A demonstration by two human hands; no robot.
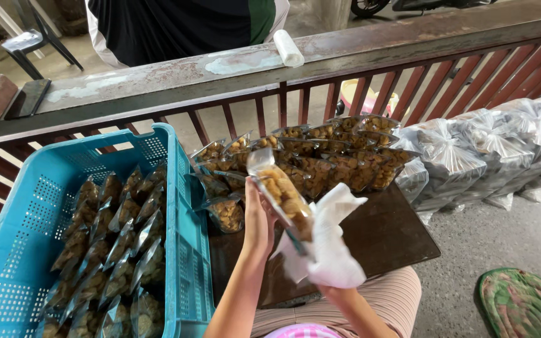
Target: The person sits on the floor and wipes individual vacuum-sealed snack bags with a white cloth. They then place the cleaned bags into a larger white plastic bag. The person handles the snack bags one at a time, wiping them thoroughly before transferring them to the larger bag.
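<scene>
My left hand (258, 220) grips a clear packet of brown snack pieces (281, 193), held tilted above the dark board (389, 235) on my lap. My right hand (330, 275) is mostly hidden under a white cloth (330, 241), which it presses against the lower end of that packet. Just beyond, several more filled packets (320, 159) lie in rows on the board. To my left a blue plastic crate (39, 213) holds rows of packed packets (117, 244).
A rusty red railing (320, 59) runs across ahead, with a roll of white bags (288, 47) on its top. A person in dark clothes (183, 25) stands behind it. Large tied clear bags (489, 144) are piled at right. A green mat (521, 303) lies on the floor.
</scene>
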